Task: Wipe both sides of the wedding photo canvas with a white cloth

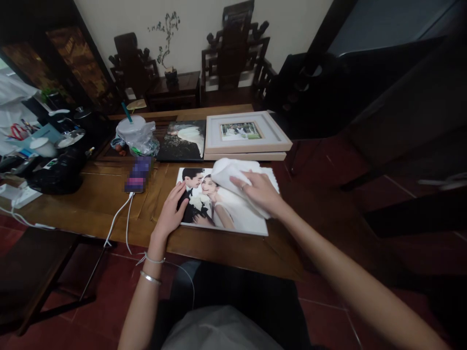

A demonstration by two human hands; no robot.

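Note:
A wedding photo album lies flat near the front edge of the wooden table, its cover showing a couple and a white bouquet. My left hand rests on the album's left edge with the fingers stretched out. In my right hand is a white cloth, bunched under the fingers and pressed against the upper right of the cover. Part of the cloth trails over the album's right side and hides that corner.
Behind the album lie a dark photo book and stacked picture frames. To the left are a phone with a white cable, a lidded cup in a plastic bag and a black camera. Carved chairs stand beyond.

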